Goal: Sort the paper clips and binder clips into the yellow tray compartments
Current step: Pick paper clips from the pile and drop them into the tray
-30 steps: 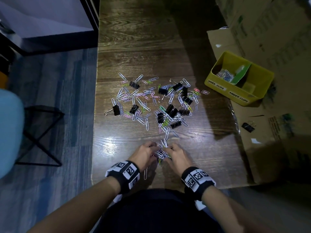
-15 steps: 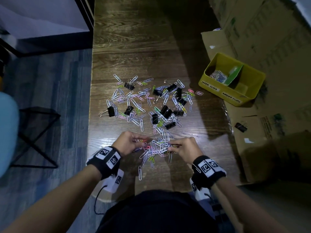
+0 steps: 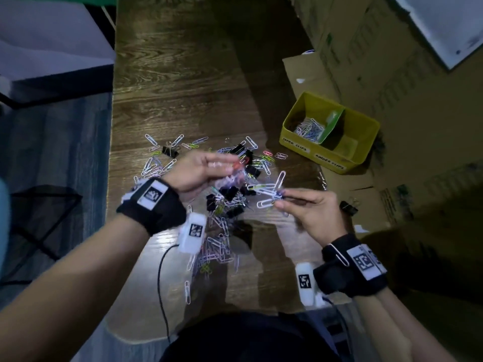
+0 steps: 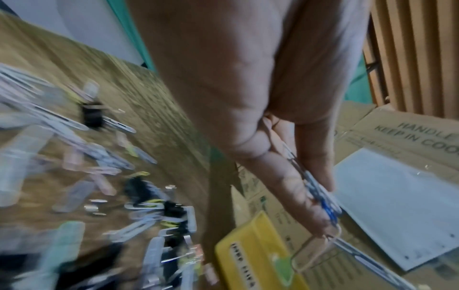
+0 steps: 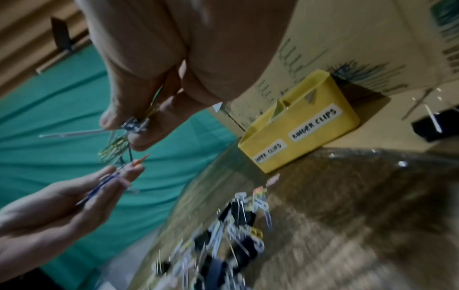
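Most coloured wire paper clips [image 3: 222, 246] and black binder clips [image 3: 230, 192] still litter the dark wooden worktop [image 3: 183, 87], one compartment of the yellow plastic tray [image 3: 366, 131] partly filled, while both the left hand [image 3: 198, 171] and right hand [image 3: 311, 210] have fingers pinched on small bunches of paper clips.

Yellow tray [image 5: 298, 125] label reads "BINDER CLIPS"; cardboard box [image 4: 410, 137] "KEEP IN COO".

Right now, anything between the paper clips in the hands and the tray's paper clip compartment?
Nothing visible. Both the left hand and right hand hold paper clips above the table; the yellow tray is open-topped, to the right.
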A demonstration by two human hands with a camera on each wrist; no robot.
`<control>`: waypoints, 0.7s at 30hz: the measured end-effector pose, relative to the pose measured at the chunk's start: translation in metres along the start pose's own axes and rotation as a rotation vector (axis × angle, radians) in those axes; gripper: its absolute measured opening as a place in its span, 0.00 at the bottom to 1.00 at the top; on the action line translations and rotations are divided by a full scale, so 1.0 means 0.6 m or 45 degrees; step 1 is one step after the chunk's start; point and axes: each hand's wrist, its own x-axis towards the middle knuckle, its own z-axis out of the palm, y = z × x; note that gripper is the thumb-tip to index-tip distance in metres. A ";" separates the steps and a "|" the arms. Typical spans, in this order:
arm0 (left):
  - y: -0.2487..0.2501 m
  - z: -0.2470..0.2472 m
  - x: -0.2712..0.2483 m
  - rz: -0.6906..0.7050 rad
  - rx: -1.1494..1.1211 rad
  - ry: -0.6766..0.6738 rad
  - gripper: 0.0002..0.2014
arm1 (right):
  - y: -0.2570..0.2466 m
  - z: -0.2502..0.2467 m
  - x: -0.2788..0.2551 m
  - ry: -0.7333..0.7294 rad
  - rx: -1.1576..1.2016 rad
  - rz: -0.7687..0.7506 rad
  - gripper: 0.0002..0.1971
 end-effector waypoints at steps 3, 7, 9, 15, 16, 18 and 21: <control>0.062 0.068 0.076 0.085 -0.108 -0.033 0.16 | -0.041 -0.041 0.027 0.089 0.069 -0.101 0.12; 0.104 0.152 0.200 0.118 -0.109 0.023 0.12 | -0.070 -0.088 0.082 0.219 0.150 -0.167 0.12; 0.103 0.187 0.257 0.143 0.067 0.138 0.09 | -0.081 -0.110 0.117 0.282 0.169 -0.148 0.13; 0.062 0.214 0.360 0.148 1.225 0.226 0.04 | -0.079 -0.151 0.234 0.413 0.033 -0.157 0.19; 0.054 0.214 0.362 0.136 1.395 0.189 0.08 | -0.070 -0.152 0.255 0.424 0.003 -0.127 0.18; 0.036 0.218 0.357 0.220 1.648 0.068 0.13 | -0.052 -0.152 0.291 0.446 -0.094 -0.062 0.18; 0.007 0.226 0.332 0.273 1.829 -0.158 0.17 | -0.029 -0.144 0.332 0.451 -0.295 -0.003 0.16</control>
